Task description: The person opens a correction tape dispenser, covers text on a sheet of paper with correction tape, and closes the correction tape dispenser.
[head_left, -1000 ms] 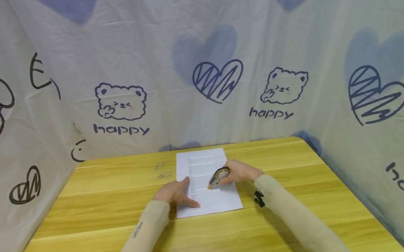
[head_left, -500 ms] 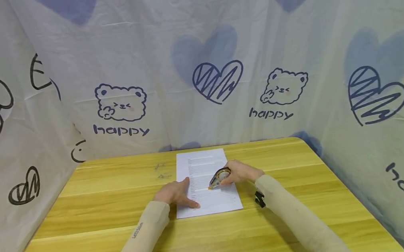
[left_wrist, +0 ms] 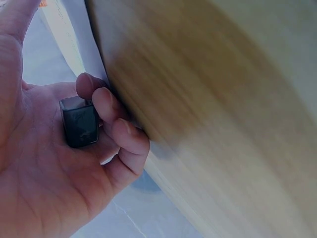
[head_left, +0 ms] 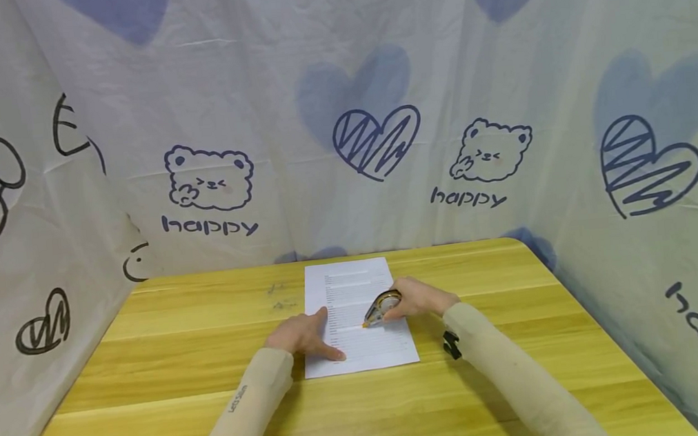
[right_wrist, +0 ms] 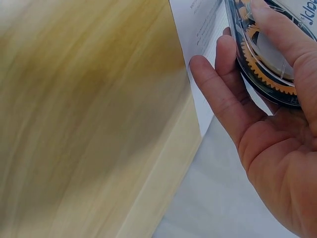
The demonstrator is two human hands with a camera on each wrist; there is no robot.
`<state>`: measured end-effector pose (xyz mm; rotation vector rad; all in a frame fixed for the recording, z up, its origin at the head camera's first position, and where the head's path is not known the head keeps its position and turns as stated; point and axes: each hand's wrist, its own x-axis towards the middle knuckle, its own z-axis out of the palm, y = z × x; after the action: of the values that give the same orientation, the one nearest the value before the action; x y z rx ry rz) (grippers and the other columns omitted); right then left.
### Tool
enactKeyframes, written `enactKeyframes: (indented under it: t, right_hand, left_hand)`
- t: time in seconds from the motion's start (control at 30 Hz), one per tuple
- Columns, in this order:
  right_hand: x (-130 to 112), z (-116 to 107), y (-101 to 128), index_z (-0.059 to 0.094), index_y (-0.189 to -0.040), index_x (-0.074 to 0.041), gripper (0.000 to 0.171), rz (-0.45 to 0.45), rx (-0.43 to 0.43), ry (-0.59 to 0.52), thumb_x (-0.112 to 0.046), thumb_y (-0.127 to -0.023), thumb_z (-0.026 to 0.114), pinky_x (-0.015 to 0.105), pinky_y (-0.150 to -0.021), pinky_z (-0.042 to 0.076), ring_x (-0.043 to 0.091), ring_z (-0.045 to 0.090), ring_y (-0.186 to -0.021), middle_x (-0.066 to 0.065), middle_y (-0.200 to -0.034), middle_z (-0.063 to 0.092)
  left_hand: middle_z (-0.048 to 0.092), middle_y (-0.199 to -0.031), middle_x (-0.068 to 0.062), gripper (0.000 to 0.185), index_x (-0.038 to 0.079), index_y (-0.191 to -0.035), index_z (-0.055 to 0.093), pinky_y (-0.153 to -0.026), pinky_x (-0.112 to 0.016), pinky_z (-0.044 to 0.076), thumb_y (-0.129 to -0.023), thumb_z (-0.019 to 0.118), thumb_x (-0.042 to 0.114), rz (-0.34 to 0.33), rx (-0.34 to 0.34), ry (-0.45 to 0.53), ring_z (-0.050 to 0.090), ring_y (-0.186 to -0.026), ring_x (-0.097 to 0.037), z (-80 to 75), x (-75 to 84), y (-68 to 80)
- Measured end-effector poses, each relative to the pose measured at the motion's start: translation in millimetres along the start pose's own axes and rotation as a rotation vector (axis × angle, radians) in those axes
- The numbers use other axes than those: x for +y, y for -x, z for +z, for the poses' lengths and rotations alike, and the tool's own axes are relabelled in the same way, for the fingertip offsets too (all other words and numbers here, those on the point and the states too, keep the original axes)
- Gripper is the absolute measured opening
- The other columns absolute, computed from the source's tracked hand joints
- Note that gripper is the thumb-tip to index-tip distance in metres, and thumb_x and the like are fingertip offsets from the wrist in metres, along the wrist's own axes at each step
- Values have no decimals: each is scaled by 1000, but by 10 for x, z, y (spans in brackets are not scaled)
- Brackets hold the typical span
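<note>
A printed sheet of white paper (head_left: 376,355) lies flat on the table. My right hand (head_left: 419,296) pinches a correction tape (head_left: 384,305) by its clear case, with thumb on one face and fingers on the other. Its orange tip is down at a line of print near the middle of the page. In the right wrist view, an orange toothed wheel shows inside the correction tape (right_wrist: 251,59). My left hand (head_left: 299,333) rests on the sheet's left edge, thumb and forefinger spread. Its other fingers curl round a small dark cap (left_wrist: 81,125) against the palm, hidden in the head view.
The wooden table (head_left: 180,357) has faint dark marks left of the sheet. A white curtain (head_left: 298,202) printed with hearts and bears hangs along the back and both sides. A black clip-like piece (head_left: 451,345) sits at the right sleeve.
My right hand has slid slightly to the right with the correction tape, its tip staying at the same line of print. The left hand and the sheet have stayed in place.
</note>
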<state>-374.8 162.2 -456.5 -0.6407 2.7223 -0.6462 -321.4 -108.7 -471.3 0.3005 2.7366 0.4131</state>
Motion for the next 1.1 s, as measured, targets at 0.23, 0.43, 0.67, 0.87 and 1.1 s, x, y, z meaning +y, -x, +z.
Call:
enactKeyframes:
  t: [0.23,0.43,0.67,0.87,1.1]
  right_hand:
    - [12,-6,11,68,-87,-7,29,13,-11,-21,-32,-79,81,23,-55,49,11,57,-63,1,-75,67]
    - [25,-4,27,68,-86,-8,28,28,-13,-25,-31,-79,81,23,-54,48,11,55,-62,2,-74,67]
    - [28,-12,31,69,-86,-9,26,12,-14,-21,-30,-79,81,22,-56,48,10,55,-62,0,-74,67]
    - [21,-24,52,67,-87,-7,26,19,-20,-51,-28,-80,81,23,-54,48,11,55,-62,2,-75,68]
    - [36,-39,59,68,-89,-7,27,12,-16,-58,-28,-80,81,22,-54,49,11,55,-62,2,-77,69]
  left_hand:
    - [38,-154,-18,118,18,-156,22,-115,-53,34,-64,79,66,-15,-13,21,40,-140,-39,15,1,-6]
    - [38,-154,-18,119,17,-156,22,-115,-54,34,-64,79,66,-14,-20,24,40,-139,-40,24,-2,-23]
    - [38,-154,-18,119,17,-156,22,-115,-53,33,-65,78,67,-16,-24,11,40,-140,-39,26,-8,-26]
    - [39,-154,-18,119,16,-156,22,-114,-54,35,-65,78,67,-13,-21,1,41,-139,-40,20,-8,-22]
    - [41,-153,-18,119,16,-156,23,-113,-53,36,-64,77,69,-16,-19,-24,42,-138,-39,4,-4,-24]
